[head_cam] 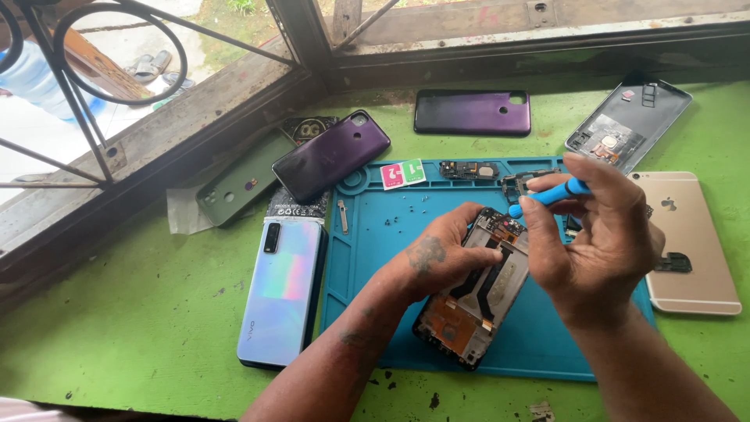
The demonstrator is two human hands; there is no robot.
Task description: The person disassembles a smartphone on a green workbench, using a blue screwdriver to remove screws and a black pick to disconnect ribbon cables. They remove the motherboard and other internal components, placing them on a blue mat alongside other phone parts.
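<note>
An opened phone (469,301) with its back removed lies on a blue repair mat (375,258), circuit boards and flex cables exposed. My left hand (439,254) rests on the phone's upper part, fingers pressing down beside the boards. My right hand (598,234) grips a blue-handled screwdriver (556,194), its tip pointing down at the top edge of the phone.
On the green table lie a pale iridescent phone (283,289), a purple phone back (332,152), a purple cover (473,111), a grey back cover (629,121), a gold phone (687,242) and a green case (238,184). Small parts and screws sit on the mat's top; a window frame borders the back.
</note>
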